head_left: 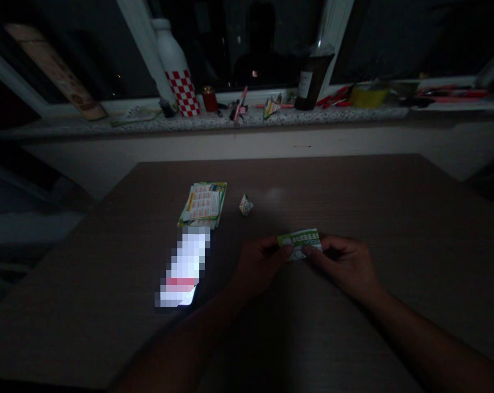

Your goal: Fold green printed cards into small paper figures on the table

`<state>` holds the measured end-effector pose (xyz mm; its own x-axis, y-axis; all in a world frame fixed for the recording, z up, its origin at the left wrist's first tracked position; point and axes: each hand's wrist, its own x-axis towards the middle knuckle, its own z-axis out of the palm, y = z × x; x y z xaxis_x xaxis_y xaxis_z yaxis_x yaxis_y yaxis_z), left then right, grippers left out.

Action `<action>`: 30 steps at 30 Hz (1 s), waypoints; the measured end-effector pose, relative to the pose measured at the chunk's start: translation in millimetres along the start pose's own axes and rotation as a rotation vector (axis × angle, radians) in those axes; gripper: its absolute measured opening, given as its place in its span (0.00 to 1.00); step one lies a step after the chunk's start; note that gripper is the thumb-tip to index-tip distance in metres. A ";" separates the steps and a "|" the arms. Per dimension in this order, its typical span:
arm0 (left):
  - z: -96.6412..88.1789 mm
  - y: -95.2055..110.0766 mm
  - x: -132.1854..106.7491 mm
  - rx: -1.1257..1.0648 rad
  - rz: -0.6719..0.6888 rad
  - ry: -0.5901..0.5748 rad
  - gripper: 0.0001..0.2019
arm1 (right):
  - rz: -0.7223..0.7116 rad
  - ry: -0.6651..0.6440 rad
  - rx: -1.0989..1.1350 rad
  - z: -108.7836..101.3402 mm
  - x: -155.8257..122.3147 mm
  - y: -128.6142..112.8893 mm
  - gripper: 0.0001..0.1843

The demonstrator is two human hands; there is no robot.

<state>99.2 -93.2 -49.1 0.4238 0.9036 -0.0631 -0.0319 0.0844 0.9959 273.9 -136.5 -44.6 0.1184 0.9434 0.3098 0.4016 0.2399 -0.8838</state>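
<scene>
Between my hands is a small green and white printed piece of paper, held up just above the table. My left hand pinches its left end, thumb on the near face. On the right end, my right hand grips it the same way, the thumbs a little apart. The fingers behind the paper are hidden. A small folded paper piece with pointed corners sits on the table beyond my left hand. To the left lies a stack of printed paper sheets.
A lit phone lies left of my left forearm on the brown table. Along the granite windowsill stand a red-checked white bottle, a dark bottle, a red jar and another folded paper piece. The room is dim.
</scene>
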 end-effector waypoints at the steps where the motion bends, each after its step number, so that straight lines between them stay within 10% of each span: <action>1: 0.1 -0.4 0.0 -0.004 -0.001 0.001 0.13 | 0.005 0.001 -0.006 0.1 -0.1 0.6 0.12; 30: -6.6 -5.0 2.2 0.141 -0.036 -0.131 0.08 | 0.008 0.092 0.073 3.0 0.9 -4.6 0.08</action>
<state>94.3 -88.9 -54.7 0.5369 0.8378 -0.0992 0.1091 0.0476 0.9929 269.5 -136.1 -41.3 0.2058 0.9211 0.3304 0.3333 0.2514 -0.9087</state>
